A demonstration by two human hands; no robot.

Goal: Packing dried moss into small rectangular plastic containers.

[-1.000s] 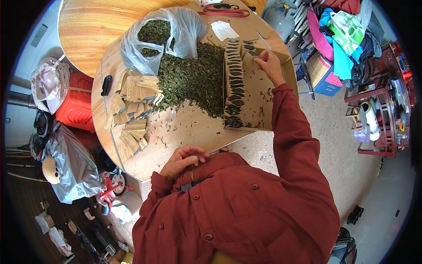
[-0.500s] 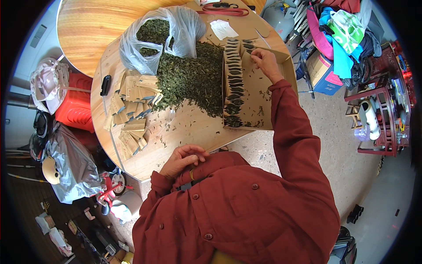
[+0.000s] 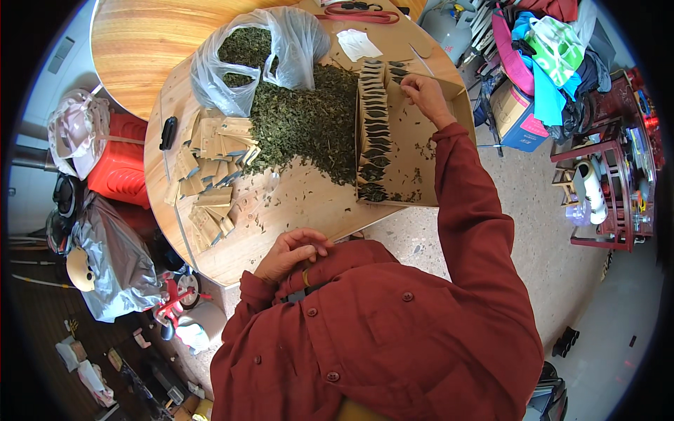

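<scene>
Over the far part of a shallow cardboard box (image 3: 449, 198), my right hand (image 3: 427, 99) has its thumb and fingers closed together beside a few paper packets (image 3: 397, 71). Whatever is between the fingertips is too small to make out. A long row of upright, open-topped packets (image 3: 374, 126) filled with dark dried leaves lines the box's left side. My left hand (image 3: 291, 254) lies on my lap near the table edge, fingers loosely bent and thumb apart, holding nothing. Left of the box spreads a heap of dried green leaves (image 3: 302, 123).
A clear plastic bag (image 3: 298, 49) of leaves sits at the far side of the round wooden table (image 3: 281, 210). Flat brown packets (image 3: 214, 144) lie scattered at left, near a black marker-like object (image 3: 168, 133). White paper (image 3: 358, 44) and a red strap (image 3: 361, 14) lie farther back.
My right hand stays at the far end of the box, with only a slight shift of its fingers. My left thumb has moved slightly; the packets look unchanged.
</scene>
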